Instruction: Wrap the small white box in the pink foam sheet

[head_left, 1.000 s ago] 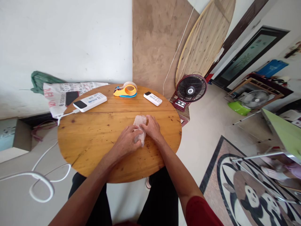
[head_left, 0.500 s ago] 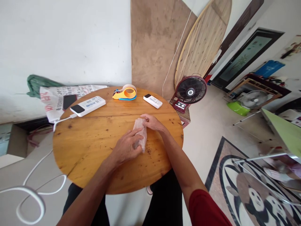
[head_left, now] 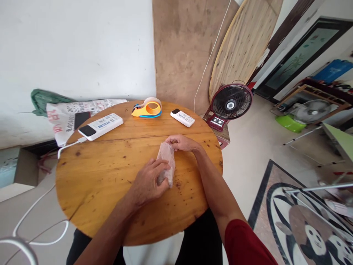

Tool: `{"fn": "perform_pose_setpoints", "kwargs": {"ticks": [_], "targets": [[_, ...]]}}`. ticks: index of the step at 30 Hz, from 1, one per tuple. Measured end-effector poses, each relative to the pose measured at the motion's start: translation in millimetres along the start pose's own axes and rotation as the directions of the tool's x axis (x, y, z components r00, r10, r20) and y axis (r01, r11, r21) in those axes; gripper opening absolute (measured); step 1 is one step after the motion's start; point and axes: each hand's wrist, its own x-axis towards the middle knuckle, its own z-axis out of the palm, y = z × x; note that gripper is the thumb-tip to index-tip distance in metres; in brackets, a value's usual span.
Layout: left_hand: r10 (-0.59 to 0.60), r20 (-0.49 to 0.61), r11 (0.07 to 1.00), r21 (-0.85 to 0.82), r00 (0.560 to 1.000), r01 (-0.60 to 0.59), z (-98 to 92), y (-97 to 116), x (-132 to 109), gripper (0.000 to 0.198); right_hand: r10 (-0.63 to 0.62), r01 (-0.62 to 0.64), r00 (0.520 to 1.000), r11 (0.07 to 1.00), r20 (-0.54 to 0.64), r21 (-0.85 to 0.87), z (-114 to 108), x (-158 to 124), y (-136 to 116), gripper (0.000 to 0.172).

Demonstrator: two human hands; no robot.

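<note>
A whitish, translucent wrapped bundle (head_left: 167,154), apparently in bubble wrap, lies lengthwise on the round wooden table (head_left: 110,184). What is inside it cannot be made out. My left hand (head_left: 150,180) grips its near part, thumb on the near end and fingers across the top. At the far end, my right hand (head_left: 182,142) pinches the wrap's edge between thumb and fingers. Beyond the hands stand an orange and blue tape dispenser (head_left: 147,109) with a roll of tape in it and a small white power bank (head_left: 182,117).
A larger white power bank (head_left: 101,126) with a white cable lies at the table's left, near a dark phone (head_left: 82,120) on a printed white sack (head_left: 63,121). A dark red fan (head_left: 231,105) stands past the right edge. The wall is behind the table.
The view has shifted slightly, so the table appears a little lower and larger. Both hands stay on the bundle; my right hand still pinches its far end.
</note>
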Motion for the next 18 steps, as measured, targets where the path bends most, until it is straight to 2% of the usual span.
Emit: {"fn": "perform_pose_setpoints", "kwargs": {"ticks": [6, 12, 15, 18], "targets": [[0.006, 0.003, 1.000, 0.005, 1.000, -0.006, -0.2, 0, 1, 0.034, 0.073, -0.061, 0.979, 0.996, -0.189, 0.071, 8, -2, 8, 0.018], [-0.010, 0.014, 1.000, 0.009, 1.000, 0.010, -0.2, 1, 0, 0.034, 0.255, -0.122, 0.897, 0.928, -0.360, 0.352, 13, -1, 10, 0.015], [-0.011, 0.010, 1.000, 0.009, 1.000, 0.011, 0.6, 1, 0, 0.034, 0.259, -0.096, 0.882, 0.917, -0.394, 0.388, 13, 1, 13, 0.009], [-0.002, 0.006, 1.000, 0.007, 1.000, 0.002, 1.3, 0, 0, 0.034, 0.240, -0.054, 0.848, 0.926, -0.472, 0.374, 12, 3, 16, 0.015]]}}
